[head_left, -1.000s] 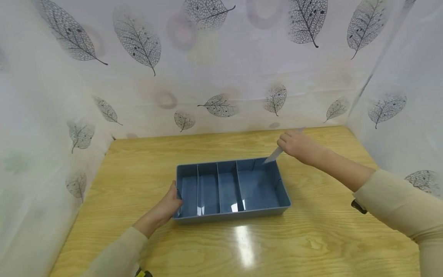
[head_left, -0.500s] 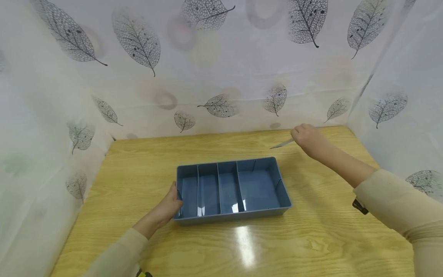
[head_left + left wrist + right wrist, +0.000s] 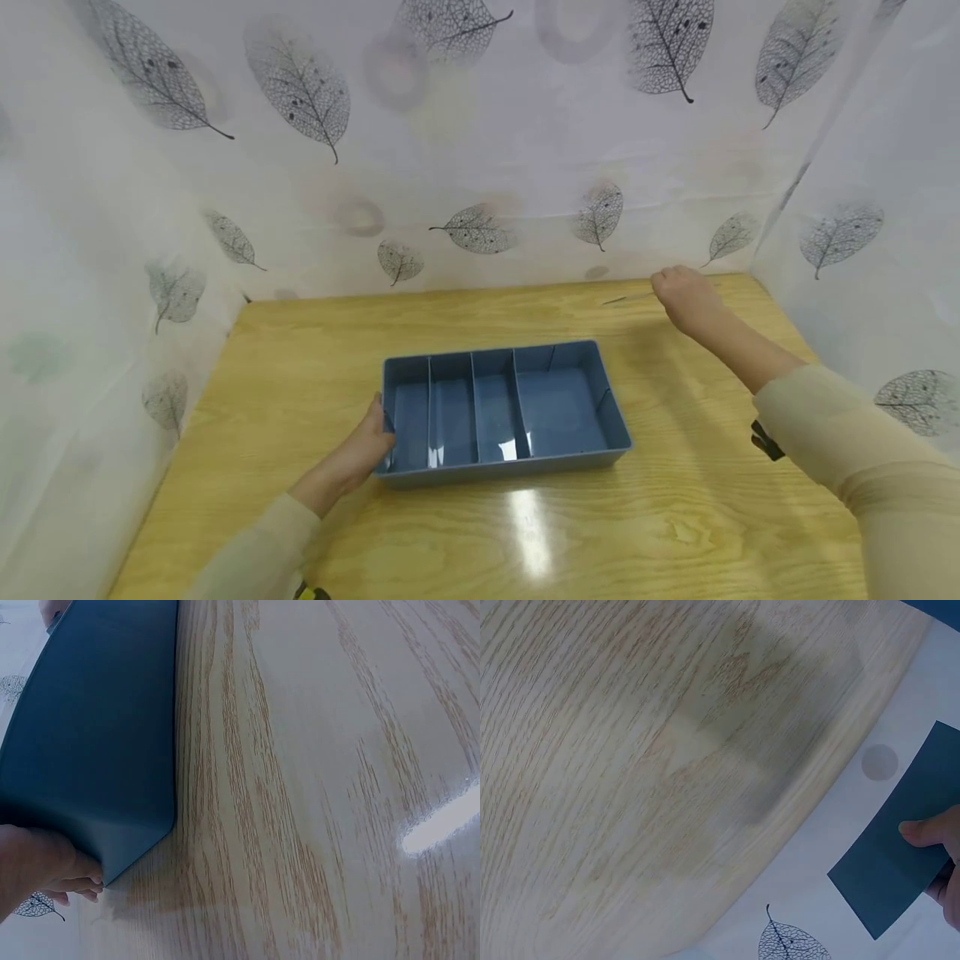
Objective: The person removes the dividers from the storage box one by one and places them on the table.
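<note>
A blue-grey divided box [image 3: 510,473] lies on the table, three upright dividers crossing its inside. Its right-hand compartment is the widest. My left hand [image 3: 360,446] grips the box's left end wall, thumb inside the rim; in the left wrist view the fingers [image 3: 67,885] lie on the outside near a corner. My right hand [image 3: 686,298] is in the air beyond the box's right far corner. It pinches a flat rectangular divider panel [image 3: 896,840], thumb on its face. From the head view this panel [image 3: 627,298] appears nearly edge-on, as a thin strip.
Light wood-grain table [image 3: 450,542] spreads around the box, with a bright reflection in front. A leaf-printed white cloth [image 3: 480,150] hangs along the back and both sides. A small dark device [image 3: 767,440] shows under the right sleeve.
My right hand has drawn the panel up out of the box's right far corner, moving right and away. The panel has tilted nearly edge-on. Left hand and box hold their place.
</note>
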`<state>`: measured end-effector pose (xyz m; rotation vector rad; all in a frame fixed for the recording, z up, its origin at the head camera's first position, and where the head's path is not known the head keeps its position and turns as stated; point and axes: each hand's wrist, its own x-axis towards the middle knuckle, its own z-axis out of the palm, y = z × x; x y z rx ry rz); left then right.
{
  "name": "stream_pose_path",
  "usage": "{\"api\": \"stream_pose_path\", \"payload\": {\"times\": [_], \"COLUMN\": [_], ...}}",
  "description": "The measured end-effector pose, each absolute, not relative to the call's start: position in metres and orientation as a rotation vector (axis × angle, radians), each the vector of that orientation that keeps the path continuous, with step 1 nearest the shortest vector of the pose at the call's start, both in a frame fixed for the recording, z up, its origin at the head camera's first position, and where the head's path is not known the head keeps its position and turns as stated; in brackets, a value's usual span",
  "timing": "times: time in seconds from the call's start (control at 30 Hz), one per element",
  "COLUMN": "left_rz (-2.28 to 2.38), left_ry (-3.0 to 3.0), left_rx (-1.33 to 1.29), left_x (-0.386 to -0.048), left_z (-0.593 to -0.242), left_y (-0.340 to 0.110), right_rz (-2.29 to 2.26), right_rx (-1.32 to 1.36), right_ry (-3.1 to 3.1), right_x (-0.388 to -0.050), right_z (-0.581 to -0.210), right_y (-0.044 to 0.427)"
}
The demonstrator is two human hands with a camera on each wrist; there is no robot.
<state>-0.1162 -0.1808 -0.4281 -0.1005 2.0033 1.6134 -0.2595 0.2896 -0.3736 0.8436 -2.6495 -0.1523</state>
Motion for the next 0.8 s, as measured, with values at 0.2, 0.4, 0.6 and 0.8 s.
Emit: {"api": "stream_pose_path", "payload": {"times": [0.2,0.4,0.6,0.8], "left_rz": [1.605,1.615,1.659,1.777], "left_ry": [1.993,2.009,2.021,1.999], "left_rx": [-0.094,-0.079,-0.050,-0.026], "left_x": [-0.116,-0.116,-0.114,-0.113], "left_z": [-0.428,-0.428,-0.430,-0.434], "left_y": [-0.181,-0.181,-0.179,-0.180], "right_rz": [-0.235,-0.291,-0.292,-0.270], "right_rx": [0.747,0.732,0.676,0.632], "right_ry": [-2.794,-2.910,-2.955,-2.981], "right_x": [-0.268,-0.277,-0.284,-0.291], "right_z": [-0.385,-0.397,-0.405,-0.415], "right_y": [0.298,0.296,0.296,0.295]}}
